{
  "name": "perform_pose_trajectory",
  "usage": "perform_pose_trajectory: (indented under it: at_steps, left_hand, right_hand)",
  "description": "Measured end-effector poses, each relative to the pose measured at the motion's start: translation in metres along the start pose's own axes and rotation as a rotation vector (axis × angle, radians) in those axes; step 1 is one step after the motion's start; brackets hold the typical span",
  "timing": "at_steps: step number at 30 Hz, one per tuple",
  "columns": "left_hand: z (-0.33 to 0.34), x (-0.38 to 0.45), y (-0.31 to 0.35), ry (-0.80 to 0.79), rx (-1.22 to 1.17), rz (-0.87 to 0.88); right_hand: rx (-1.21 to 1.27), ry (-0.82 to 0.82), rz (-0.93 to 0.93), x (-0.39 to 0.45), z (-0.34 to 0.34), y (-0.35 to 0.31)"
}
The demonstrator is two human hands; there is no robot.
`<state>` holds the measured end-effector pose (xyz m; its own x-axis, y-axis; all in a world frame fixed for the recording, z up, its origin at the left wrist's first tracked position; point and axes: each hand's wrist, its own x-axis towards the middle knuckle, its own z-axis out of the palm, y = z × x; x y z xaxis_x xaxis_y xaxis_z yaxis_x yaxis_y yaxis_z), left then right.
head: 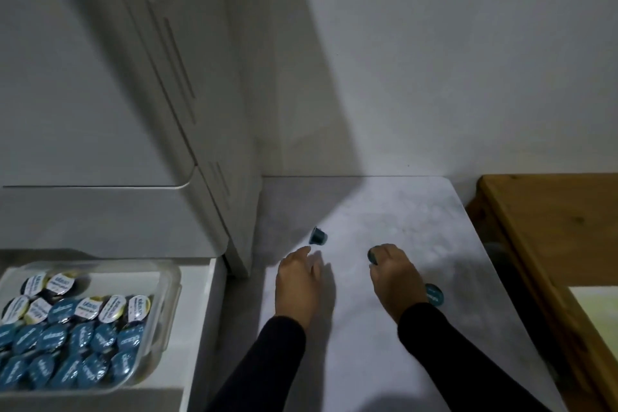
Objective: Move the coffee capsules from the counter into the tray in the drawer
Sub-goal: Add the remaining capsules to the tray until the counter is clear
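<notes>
Your right hand (393, 273) grips a capsule (372, 256); your open left hand (297, 281) could knock the centre-frame capsule (317, 236) rolling.

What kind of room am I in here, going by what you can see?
Probably a small kitchen or coffee corner. A pale counter sits by a white appliance, and an open drawer holds a clear tray of coffee capsules, with loose capsules on the counter.

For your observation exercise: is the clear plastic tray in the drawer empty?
No, the clear plastic tray already holds many blue and white foil-topped coffee capsules.
</notes>
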<state>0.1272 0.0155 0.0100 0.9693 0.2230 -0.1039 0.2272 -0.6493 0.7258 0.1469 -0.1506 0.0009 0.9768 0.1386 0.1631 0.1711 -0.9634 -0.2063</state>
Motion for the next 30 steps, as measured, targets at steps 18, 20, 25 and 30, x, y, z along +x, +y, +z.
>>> perform_pose_trajectory:
  at_steps: [18, 20, 25, 30]
  left_hand:
    - [0.061, 0.064, 0.001, 0.079, -0.147, 0.018]
    - [0.062, 0.062, 0.002, 0.059, -0.229, -0.029]
    - [0.065, 0.061, 0.000, 0.081, -0.289, -0.050]
    - [0.069, 0.063, -0.007, 0.161, -0.245, -0.021]
  right_hand:
    - [0.350, -0.242, 0.134, 0.057, 0.023, 0.025]
    - [0.415, -0.228, 0.135, 0.059, 0.023, 0.024]
    - [0.506, -0.189, 0.170, 0.069, 0.022, 0.025]
    - [0.549, -0.256, 0.216, 0.070, 0.025, 0.027]
